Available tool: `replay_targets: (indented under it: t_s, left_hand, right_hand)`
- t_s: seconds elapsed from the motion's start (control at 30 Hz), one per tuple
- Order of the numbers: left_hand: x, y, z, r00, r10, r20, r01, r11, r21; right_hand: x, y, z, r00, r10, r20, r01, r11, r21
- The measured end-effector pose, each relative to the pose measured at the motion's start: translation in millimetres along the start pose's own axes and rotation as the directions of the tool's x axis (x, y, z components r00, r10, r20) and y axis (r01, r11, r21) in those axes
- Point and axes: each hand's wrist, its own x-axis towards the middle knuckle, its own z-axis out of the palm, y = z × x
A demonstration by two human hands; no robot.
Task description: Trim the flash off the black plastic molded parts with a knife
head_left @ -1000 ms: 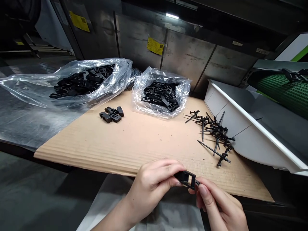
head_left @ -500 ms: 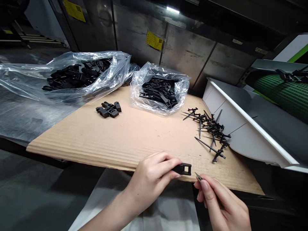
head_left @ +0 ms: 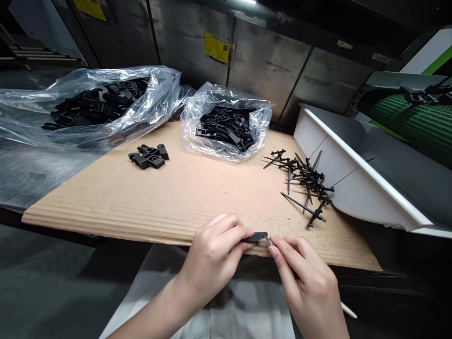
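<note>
My left hand (head_left: pixel 215 256) pinches a small black plastic clip (head_left: pixel 256 237) at the near edge of the cardboard sheet (head_left: pixel 183 197). My right hand (head_left: pixel 303 278) pinches a thin pointed pin (head_left: pixel 269 241), its tip touching the clip's right end. Both hands meet just below the cardboard's front edge. Most of the pin is hidden inside the right hand.
A pile of black pins (head_left: pixel 303 181) lies at the right of the cardboard. A few black clips (head_left: pixel 148 156) lie at the left. Two clear bags of black parts sit behind, one in the middle (head_left: pixel 226 125) and one at the left (head_left: pixel 95 106). A white tray (head_left: pixel 353 183) stands at the right.
The right hand has moved left, bringing the pin's tip up to the clip. The clip now shows edge-on. The view has shifted, so everything sits lower left.
</note>
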Motion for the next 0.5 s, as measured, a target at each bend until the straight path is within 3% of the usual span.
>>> replay_targets:
  t_s: [0.5]
  left_hand:
    - [0.2, 0.0, 2.3, 1.0, 0.021, 0.001, -0.021, 0.999, 0.028]
  right_hand:
    - [4.8, -5.4, 1.4, 0.999, 0.033, -0.02, -0.035, 0.996, -0.085]
